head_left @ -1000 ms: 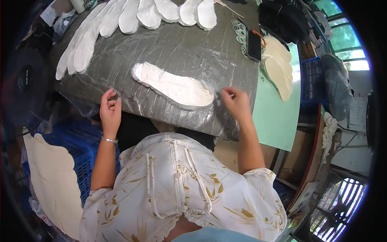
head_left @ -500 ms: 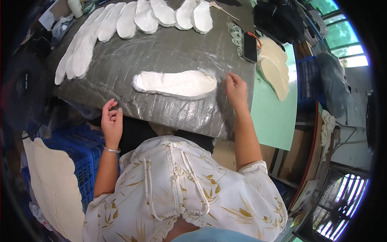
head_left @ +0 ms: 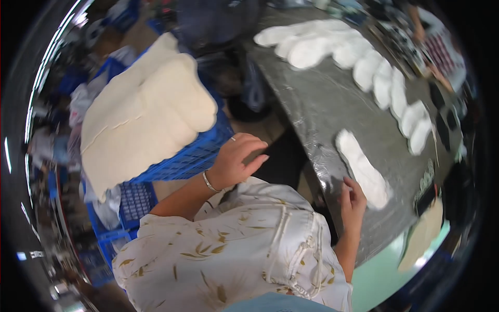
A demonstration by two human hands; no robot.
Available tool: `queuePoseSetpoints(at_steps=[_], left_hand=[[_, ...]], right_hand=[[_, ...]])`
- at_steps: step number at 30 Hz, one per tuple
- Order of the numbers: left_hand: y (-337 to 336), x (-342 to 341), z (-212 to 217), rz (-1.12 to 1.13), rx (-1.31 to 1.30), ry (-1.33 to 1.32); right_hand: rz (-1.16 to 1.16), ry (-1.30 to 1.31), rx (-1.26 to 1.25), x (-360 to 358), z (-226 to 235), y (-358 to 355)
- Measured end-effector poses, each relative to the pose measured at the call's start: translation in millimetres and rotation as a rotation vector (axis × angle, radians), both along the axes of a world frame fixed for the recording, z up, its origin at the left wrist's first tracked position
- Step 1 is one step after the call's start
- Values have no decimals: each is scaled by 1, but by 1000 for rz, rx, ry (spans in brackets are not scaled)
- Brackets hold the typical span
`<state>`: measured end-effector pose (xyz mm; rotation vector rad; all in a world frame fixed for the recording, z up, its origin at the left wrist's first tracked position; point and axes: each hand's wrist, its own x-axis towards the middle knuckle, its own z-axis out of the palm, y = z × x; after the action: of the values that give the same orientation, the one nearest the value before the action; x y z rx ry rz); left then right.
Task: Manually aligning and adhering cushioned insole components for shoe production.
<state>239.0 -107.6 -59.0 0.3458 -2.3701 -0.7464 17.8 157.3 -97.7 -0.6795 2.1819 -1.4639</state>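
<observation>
Attention has swung to the person's left, where a stack of cream insole-shaped sheets is piled on a blue crate beside the table. The left hand is held just off the crate's edge, fingers loosely spread and empty, nothing gripped. The right hand is laid at the near end of a single white insole piece lying flat on the grey foil-covered table, fingertips touching it without any closed grasp. A row of similar white pieces is lined up along the far side of the table. The step in hand is judged to be a reach for a fresh sheet from the stack while the laid piece is steadied. A top sheet would need to be pinched at its edge and lifted clear without the pile being dragged.
</observation>
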Motion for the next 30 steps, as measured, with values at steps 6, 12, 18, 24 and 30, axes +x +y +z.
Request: queuePoseSetpoints(at_steps=[6,12,18,24,30], left_hand=[[-22,84,29,367,-264,-17],[-54,108,48,550,-405,-181],[-156,206,93,793,-434,-355],[-204,245,89,593,-155,-593],[-223,245,93,708,-388,-532]], right_hand=[[279,45,-18,-2,4,-44],[420,304,-16,20,30,-90],[456,351,-10,23,26,-88],[459,328,80,22,22,-83],[430,337,79,23,19,-80]])
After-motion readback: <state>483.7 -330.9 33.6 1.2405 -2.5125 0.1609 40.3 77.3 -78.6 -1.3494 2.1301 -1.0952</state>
